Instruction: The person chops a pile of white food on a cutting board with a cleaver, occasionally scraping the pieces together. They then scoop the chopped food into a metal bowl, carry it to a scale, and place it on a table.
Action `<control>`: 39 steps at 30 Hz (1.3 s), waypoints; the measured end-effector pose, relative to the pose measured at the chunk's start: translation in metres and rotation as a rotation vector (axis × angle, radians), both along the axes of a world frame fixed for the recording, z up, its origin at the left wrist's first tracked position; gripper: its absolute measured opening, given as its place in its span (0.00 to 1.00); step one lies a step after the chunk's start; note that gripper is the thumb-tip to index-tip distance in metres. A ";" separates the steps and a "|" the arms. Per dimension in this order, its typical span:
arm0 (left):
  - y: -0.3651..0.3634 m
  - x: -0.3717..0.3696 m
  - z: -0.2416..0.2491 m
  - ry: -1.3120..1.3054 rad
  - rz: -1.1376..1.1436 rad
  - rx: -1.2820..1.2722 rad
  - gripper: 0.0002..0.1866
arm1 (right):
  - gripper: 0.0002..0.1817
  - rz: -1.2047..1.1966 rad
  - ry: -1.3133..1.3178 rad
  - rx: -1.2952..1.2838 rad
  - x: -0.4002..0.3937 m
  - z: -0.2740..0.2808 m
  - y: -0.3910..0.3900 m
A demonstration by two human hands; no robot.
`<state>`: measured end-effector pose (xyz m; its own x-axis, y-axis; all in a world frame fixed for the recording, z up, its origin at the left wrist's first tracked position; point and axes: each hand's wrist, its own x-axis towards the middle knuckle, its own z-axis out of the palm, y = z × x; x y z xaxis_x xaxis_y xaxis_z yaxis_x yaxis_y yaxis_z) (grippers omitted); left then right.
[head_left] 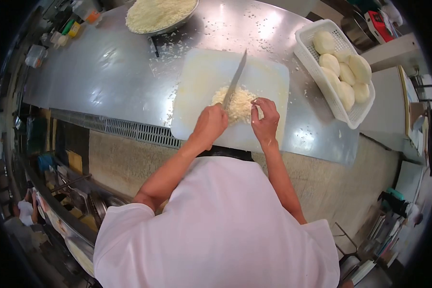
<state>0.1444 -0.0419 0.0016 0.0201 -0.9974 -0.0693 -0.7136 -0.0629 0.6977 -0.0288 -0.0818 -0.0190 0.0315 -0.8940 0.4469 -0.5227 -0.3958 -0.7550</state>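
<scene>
My left hand (pixel 210 126) is wrapped around the handle of a long kitchen knife (pixel 237 76). The blade points away from me and slants slightly right across a white cutting board (pixel 194 81). Finely chopped pale vegetable (pixel 240 106) lies in a heap on the board, under and beside the blade. At the heap's right edge is my right hand (pixel 266 119), its fingers curled and the thumb close to the index finger. Whether anything is pinched there is too small to see. Pale crumbs stick to that hand.
A metal bowl (pixel 170 30) heaped with chopped pale pieces stands at the back. On the right, a white plastic basket (pixel 313 65) holds several round, pale peeled vegetables (pixel 346 74). Scattered bits lie on the steel table (pixel 105 72). Containers (pixel 72 29) line its far left edge.
</scene>
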 end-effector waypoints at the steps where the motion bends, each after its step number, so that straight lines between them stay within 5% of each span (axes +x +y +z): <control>1: 0.003 -0.001 0.011 0.013 0.015 0.016 0.10 | 0.04 -0.006 0.049 0.039 -0.006 -0.001 0.006; 6: 0.004 -0.006 -0.007 -0.012 -0.003 0.043 0.10 | 0.07 -0.020 0.188 0.255 -0.010 -0.021 0.030; 9: -0.007 0.000 0.023 0.003 -0.022 0.090 0.11 | 0.06 -0.024 0.392 0.316 -0.001 -0.022 0.036; 20: 0.004 0.019 -0.003 -0.111 0.002 0.020 0.11 | 0.02 -0.063 0.354 0.277 -0.001 -0.031 0.032; 35: 0.008 -0.003 0.031 -0.019 -0.116 0.039 0.09 | 0.02 -0.078 0.270 0.303 -0.008 -0.028 0.037; 39: 0.004 -0.015 -0.006 -0.026 -0.191 -0.009 0.08 | 0.03 -0.115 0.217 0.326 -0.010 -0.024 0.039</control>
